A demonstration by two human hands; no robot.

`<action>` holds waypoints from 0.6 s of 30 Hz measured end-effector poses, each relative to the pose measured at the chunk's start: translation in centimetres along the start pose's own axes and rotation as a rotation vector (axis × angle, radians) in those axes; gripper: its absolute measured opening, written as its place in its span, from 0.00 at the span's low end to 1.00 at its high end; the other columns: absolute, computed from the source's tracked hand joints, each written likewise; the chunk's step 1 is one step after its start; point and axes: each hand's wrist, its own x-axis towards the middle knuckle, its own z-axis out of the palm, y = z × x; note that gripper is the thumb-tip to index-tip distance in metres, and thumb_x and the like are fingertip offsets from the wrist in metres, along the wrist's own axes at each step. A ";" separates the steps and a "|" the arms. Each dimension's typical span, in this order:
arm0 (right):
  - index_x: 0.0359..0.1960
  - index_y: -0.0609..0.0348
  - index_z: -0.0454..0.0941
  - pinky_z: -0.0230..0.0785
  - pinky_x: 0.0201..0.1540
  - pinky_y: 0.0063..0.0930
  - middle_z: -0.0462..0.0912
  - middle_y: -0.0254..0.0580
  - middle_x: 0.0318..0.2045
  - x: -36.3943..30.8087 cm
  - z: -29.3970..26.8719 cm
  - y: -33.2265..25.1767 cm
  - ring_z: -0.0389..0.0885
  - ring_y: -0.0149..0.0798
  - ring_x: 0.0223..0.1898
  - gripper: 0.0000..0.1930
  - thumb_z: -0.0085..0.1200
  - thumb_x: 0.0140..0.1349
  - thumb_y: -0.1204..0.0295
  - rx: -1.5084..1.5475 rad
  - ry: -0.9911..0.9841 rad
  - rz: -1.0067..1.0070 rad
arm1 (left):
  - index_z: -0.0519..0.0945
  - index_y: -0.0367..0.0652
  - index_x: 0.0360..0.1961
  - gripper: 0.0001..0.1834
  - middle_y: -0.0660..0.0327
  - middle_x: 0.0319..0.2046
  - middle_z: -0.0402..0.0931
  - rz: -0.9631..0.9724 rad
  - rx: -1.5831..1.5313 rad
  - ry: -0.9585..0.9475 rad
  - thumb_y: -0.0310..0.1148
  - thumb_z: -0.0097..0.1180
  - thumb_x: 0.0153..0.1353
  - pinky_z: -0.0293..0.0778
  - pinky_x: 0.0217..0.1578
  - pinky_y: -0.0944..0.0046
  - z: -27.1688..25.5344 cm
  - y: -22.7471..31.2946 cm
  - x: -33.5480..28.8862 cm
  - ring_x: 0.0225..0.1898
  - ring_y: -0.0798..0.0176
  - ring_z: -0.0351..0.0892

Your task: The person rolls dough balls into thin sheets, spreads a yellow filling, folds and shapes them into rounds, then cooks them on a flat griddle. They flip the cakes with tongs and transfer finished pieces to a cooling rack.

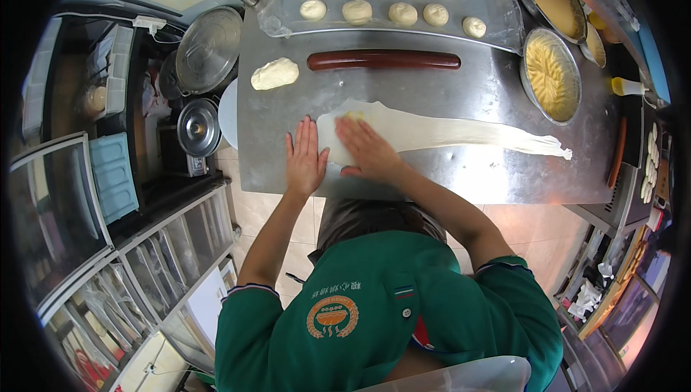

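A thin, pale sheet of dough [446, 133] lies stretched across the steel table, broad at its left end and tapering to a crumpled tip on the right. My right hand [369, 151] is laid flat on the broad end, fingers extended and slightly blurred, with a yellowish smear [355, 115] by the fingertips. My left hand [307, 158] rests flat at the sheet's left edge, its fingers stretched out and holding nothing. Beyond them lies a brown rolling pin [384, 59]. An oval lump of dough [275, 74] sits to the pin's left.
A plastic-covered tray [389, 30] with several dough balls [403, 14] stands at the back of the table [432, 179]. On the right is a metal bowl of yellow paste [551, 75], near a larger pan [551, 0]. Pot lids [209, 50] and shelves flank the left side.
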 end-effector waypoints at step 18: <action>0.66 0.59 0.71 0.66 0.67 0.43 0.76 0.51 0.63 -9.8 -9.9 12.1 0.72 0.54 0.65 0.29 0.62 0.63 0.70 0.369 0.353 0.514 | 0.53 0.34 0.75 0.49 0.43 0.76 0.48 -0.025 0.009 0.031 0.55 0.56 0.64 0.42 0.73 0.35 0.7 5.0 2.2 0.77 0.40 0.48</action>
